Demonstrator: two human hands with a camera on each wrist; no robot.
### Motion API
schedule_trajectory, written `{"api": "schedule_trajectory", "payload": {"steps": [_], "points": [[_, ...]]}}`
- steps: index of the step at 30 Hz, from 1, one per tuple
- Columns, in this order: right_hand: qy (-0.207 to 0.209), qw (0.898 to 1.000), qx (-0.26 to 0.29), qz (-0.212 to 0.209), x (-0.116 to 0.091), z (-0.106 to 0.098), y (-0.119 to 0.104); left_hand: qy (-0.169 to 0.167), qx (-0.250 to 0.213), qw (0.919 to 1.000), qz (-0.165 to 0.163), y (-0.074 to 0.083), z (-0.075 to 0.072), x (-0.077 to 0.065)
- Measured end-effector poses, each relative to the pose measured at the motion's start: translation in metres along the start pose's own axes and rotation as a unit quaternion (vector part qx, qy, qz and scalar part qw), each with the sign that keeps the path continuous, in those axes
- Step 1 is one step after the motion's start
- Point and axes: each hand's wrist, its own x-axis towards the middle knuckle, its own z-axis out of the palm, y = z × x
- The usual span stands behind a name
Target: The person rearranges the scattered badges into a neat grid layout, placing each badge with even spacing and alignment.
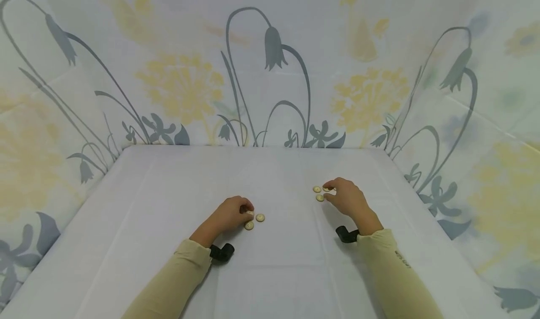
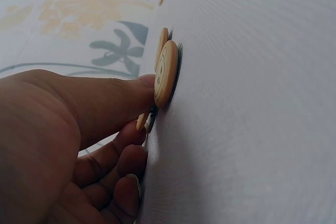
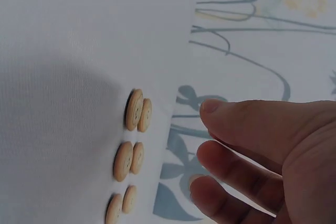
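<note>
Small round wooden discs with dark line drawings lie flat on the white-covered table. My left hand is at one group, its thumb and fingers around a disc partly hidden by them. Close by lie a nearer disc and another disc. In the left wrist view, the thumb tip is right behind a disc with a line drawing. My right hand hovers over the other group, thumb and fingers apart and holding nothing. In the right wrist view, several discs sit in paired rows beside its fingertips.
White cloth covers the table, creased in places. Flower-patterned cloth rises behind the table and along both sides. A black wrist device is on the left wrist, and another black device on the right.
</note>
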Motion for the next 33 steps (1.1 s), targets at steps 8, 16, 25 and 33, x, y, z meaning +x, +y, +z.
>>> {"api": "schedule_trajectory", "payload": {"steps": [8,16,25,33], "points": [[0.014,0.999,0.006,-0.031,0.0,0.009,-0.019,0.001,0.002,1.0,0.001,-0.001,0.0,-0.001],[0.012,0.998,-0.003,-0.054,-0.001,0.013,-0.034,-0.002,-0.002,1.0,-0.003,0.002,-0.002,-0.001],[0.012,0.997,-0.012,-0.071,-0.001,0.021,-0.045,-0.007,0.0,1.0,0.002,0.003,-0.003,-0.001],[0.025,0.995,-0.014,-0.099,-0.002,0.027,-0.057,-0.007,0.003,1.0,-0.001,0.002,-0.002,-0.001]]}}
